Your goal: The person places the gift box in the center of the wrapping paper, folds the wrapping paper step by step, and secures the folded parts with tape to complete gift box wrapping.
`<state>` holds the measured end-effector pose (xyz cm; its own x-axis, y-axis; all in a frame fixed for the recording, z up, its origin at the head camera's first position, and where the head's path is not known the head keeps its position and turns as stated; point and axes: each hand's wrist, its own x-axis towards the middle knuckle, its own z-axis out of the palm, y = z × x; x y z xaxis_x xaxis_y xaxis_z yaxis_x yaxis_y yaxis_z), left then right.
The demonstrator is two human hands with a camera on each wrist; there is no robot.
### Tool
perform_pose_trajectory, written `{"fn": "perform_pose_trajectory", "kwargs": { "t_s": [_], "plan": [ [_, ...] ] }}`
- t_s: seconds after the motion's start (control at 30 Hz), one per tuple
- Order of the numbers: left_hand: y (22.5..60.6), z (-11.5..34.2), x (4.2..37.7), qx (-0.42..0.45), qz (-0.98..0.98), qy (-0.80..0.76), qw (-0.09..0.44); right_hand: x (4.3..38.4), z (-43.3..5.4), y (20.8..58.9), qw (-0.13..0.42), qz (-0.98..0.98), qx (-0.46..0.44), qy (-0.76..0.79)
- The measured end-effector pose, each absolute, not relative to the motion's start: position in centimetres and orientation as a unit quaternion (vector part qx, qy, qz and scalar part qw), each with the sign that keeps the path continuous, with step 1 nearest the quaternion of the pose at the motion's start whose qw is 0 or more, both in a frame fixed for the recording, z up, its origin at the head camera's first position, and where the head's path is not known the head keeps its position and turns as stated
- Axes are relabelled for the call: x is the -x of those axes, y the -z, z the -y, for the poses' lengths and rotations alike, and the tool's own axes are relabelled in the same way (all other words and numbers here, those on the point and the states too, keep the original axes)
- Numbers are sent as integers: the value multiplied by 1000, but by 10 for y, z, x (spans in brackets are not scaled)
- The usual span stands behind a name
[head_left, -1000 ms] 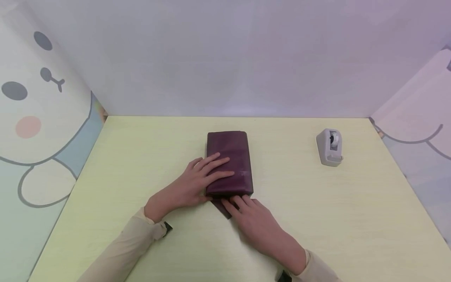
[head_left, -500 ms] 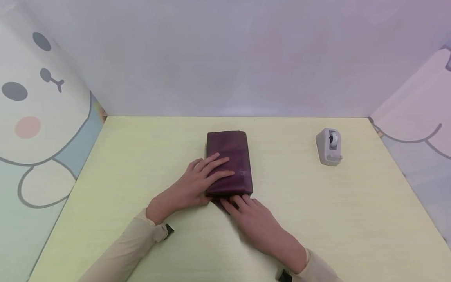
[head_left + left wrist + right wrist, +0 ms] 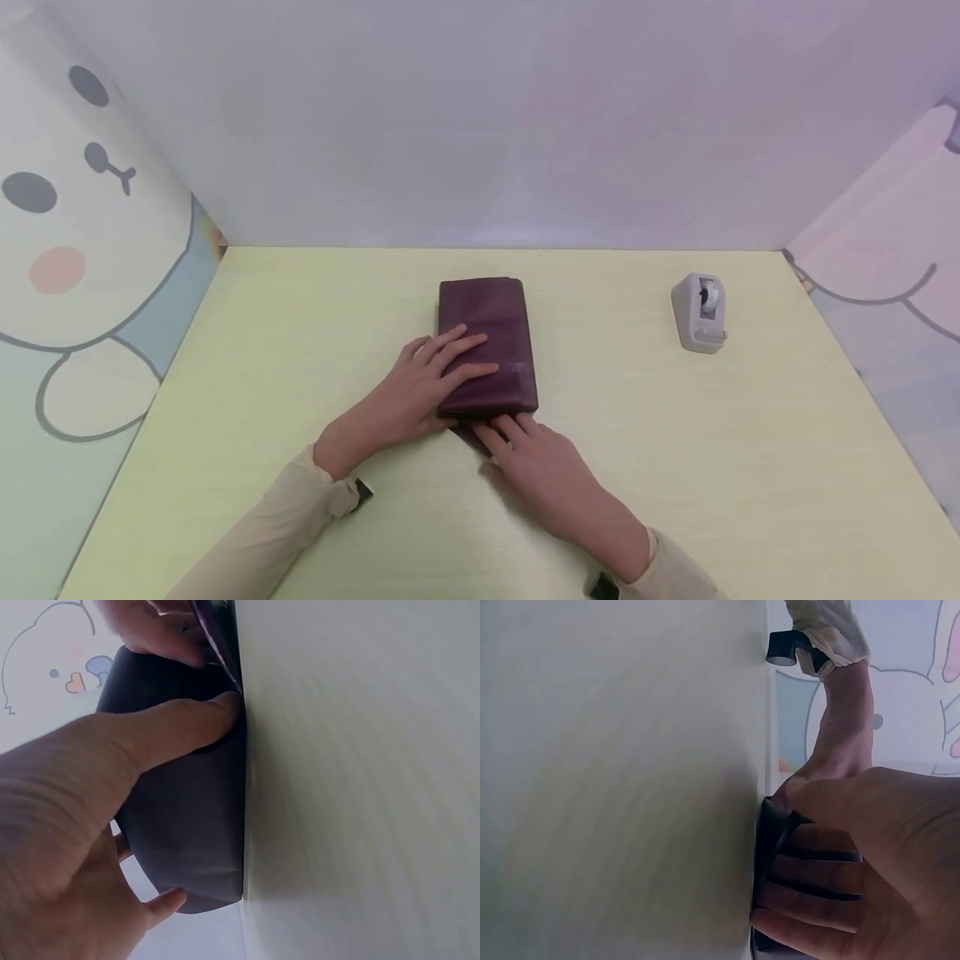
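A parcel in dark purple wrapping paper (image 3: 483, 304) lies on the table, with a shiny strip of clear tape (image 3: 516, 367) on its top. My left hand (image 3: 405, 398) rests spread on its top and left side. In the left wrist view, the left thumb (image 3: 184, 727) presses the near left corner. My right hand (image 3: 551, 483) presses its fingers (image 3: 810, 877) against the parcel's near end. There, a folded paper flap (image 3: 468, 437) sticks out low beside the right fingertips, and the right thumb lies close to it. The right hand hides part of that end.
A grey tape dispenser (image 3: 701, 312) with a roll stands on the right side of the pale yellow table (image 3: 750, 467). A plain wall (image 3: 480, 125) rises behind the table. Panels with cartoon animals (image 3: 97, 250) flank it.
The flap at the near end has been pushed in and up a little, so less of it shows. My right thumb now shows lower beside the flap. The left hand stays on the parcel.
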<state>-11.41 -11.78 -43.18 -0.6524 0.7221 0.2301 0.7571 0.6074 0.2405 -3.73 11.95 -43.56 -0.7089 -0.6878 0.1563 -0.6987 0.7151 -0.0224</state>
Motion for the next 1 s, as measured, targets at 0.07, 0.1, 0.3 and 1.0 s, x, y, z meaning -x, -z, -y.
{"fn": "perform_pose_trajectory", "kwargs": {
  "t_s": [0.07, 0.1, 0.3, 1.0],
  "plan": [
    [432, 118, 114, 413, 895, 160, 56, 38, -117, 433, 85, 924, -370, -45],
    [432, 118, 114, 413, 895, 161, 56, 38, -116, 432, 94, 923, -371, -42],
    [433, 116, 114, 412, 896, 157, 49, 43, -117, 426, 141, 906, -400, -8],
    [429, 119, 114, 415, 896, 160, 14, 78, -119, 414, 227, 852, -455, -125]
  ]
}}
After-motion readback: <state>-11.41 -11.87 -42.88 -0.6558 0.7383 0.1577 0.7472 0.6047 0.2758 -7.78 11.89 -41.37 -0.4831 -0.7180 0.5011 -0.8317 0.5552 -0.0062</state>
